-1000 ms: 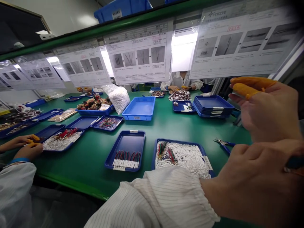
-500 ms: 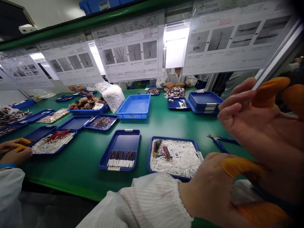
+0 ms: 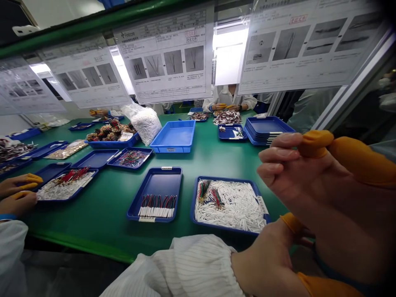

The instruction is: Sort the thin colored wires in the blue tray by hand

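Note:
My left hand [image 3: 267, 260] reaches across from below to my right wrist, its orange-capped fingers bent around the wrist beside a dark blue band [image 3: 329, 266]. What its fingertips grip is hidden behind the right forearm. Raised at the right, my right hand [image 3: 312, 173] has loosely bent fingers, orange finger cots on thumb and index finger, and nothing visible in it. Just left of both hands lies a blue tray [image 3: 193, 212] of white sleeves [image 3: 235, 206], with two small bundles of coloured wires [image 3: 218, 199] on top.
Left of it, another blue tray [image 3: 154, 177] holds a row of wires with white ends. Farther back are a light blue bin [image 3: 171, 148], stacked trays [image 3: 267, 123] and a bag of white pieces [image 3: 145, 126]. A co-worker's hands [image 3: 18, 194] are at the left. Instruction sheets [image 3: 167, 90] hang overhead.
My right hand has moved left and slightly down, its thumb and index finger now closer together. My left hand has turned and slid lower behind the right wrist. Cutters seen earlier are now hidden.

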A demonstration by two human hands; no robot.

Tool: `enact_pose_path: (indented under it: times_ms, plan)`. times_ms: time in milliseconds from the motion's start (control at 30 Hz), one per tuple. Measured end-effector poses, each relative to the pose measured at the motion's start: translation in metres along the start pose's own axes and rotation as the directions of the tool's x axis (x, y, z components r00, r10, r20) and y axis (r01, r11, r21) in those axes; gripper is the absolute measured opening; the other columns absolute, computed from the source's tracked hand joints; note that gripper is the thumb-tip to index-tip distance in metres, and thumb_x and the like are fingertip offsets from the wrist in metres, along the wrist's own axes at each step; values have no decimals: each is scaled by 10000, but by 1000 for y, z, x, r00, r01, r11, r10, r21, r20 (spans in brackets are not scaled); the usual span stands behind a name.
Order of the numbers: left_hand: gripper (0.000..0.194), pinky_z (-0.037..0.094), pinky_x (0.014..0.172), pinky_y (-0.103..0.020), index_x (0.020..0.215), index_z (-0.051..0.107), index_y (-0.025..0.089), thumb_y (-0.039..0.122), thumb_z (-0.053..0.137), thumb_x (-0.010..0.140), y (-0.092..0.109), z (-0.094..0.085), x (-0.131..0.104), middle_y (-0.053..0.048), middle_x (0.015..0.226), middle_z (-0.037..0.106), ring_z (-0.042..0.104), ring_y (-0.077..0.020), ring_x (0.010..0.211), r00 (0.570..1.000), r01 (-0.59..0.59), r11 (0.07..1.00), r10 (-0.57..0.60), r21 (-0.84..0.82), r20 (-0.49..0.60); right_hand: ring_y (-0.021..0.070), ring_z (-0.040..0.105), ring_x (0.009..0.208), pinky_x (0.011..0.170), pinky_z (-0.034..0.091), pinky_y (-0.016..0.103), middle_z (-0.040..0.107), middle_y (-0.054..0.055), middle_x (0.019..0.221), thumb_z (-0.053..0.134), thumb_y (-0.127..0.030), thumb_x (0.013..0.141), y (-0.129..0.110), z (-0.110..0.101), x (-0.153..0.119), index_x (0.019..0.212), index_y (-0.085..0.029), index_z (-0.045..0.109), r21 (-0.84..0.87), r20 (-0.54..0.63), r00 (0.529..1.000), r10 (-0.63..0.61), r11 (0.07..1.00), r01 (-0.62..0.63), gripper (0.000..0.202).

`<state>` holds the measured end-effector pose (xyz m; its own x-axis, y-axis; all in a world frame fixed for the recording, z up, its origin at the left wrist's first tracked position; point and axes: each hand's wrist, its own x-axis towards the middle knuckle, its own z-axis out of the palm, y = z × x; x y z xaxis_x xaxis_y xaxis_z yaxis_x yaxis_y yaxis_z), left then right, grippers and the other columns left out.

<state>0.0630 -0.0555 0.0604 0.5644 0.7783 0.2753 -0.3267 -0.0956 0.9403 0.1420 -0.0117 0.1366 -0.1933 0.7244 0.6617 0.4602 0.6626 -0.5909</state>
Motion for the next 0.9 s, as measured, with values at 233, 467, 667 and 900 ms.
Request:
enact_pose_path:
  times_ms: [233, 467, 667, 900]
  plan:
    - [656, 407, 913, -454, 1266, 382, 166, 307, 645, 681, 5, -13, -16, -104, 1218, 506, 475, -314, 1123, 997, 61, 976, -68, 211, 27, 179, 590, 801, 724, 472, 328, 635, 22, 863, 503, -334, 760, 18, 24, 12, 773, -257, 640, 736, 355, 853, 382, 449, -507, 157]
    - [356, 483, 772, -261, 1076, 591, 153, 251, 587, 734, -1, -50, -38, -63, 969, 671, 631, -211, 852, 934, -77, 758, -173, 647, 313, 195, 586, 635, 554, 448, 293, 655, 73, 722, 539, -166, 666, 88, 77, -23, 766, -146, 654, -143, 607, 676, 417, 895, -423, 154]
    - [121, 432, 536, -248, 637, 620, 157, 157, 537, 725, 5, -88, -32, -37, 610, 629, 575, -170, 564, 989, -30, 304, -128, 952, 72, 164, 507, 558, 510, 355, 259, 580, 12, 584, 533, -74, 579, 100, 101, -40, 628, -176, 584, -261, 558, 697, 451, 892, -368, 124]
    - [128, 400, 557, -264, 626, 540, 163, 140, 493, 743, -9, -112, -38, -39, 687, 599, 538, -172, 629, 977, 201, 158, -107, 967, -186, 153, 492, 561, 513, 362, 258, 547, 9, 612, 496, -45, 608, 102, 115, -51, 684, -174, 508, -269, 514, 707, 486, 874, -406, 150]
